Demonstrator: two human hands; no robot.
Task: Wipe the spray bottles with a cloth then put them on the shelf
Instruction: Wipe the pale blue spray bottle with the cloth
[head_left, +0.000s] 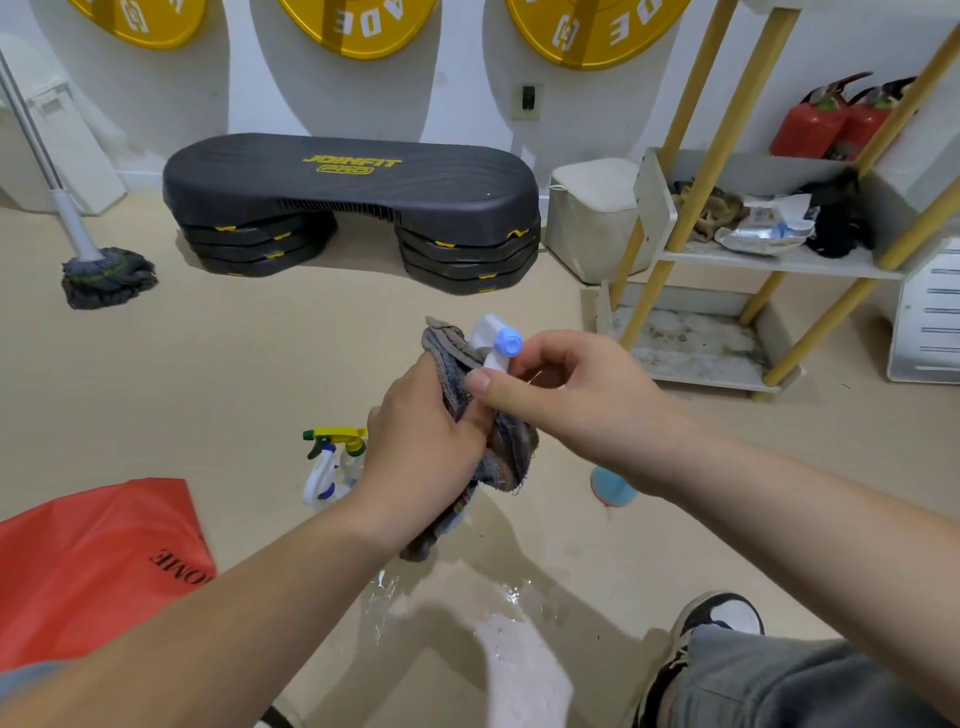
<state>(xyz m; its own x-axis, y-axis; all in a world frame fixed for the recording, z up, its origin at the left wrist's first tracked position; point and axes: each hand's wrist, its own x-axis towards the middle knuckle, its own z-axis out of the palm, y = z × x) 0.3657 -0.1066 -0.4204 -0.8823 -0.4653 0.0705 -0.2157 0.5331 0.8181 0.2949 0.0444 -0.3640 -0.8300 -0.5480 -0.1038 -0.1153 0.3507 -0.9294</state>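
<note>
Dead centre of the frame, the spray bottle (493, 343) is held up with just its white head and blue nozzle showing; the rest is bundled in the cloth (506, 457). Left hand (421, 457) is clenched round the cloth, right hand (576, 405) pinches the head. Two more bottles (332, 467) sit on the floor (260, 374) lower left, and the shelf (779, 260) is off at the right.

Left hand (421, 447) grips cloth (506, 452) round bottle (491, 336); right hand (576, 400) pinches it.

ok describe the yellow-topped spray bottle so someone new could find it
Start at the black step platform and come forward across the floor to the left hand holding the cloth. Just left of it stands the spray bottle, the only one with a yellow trigger head.
</note>
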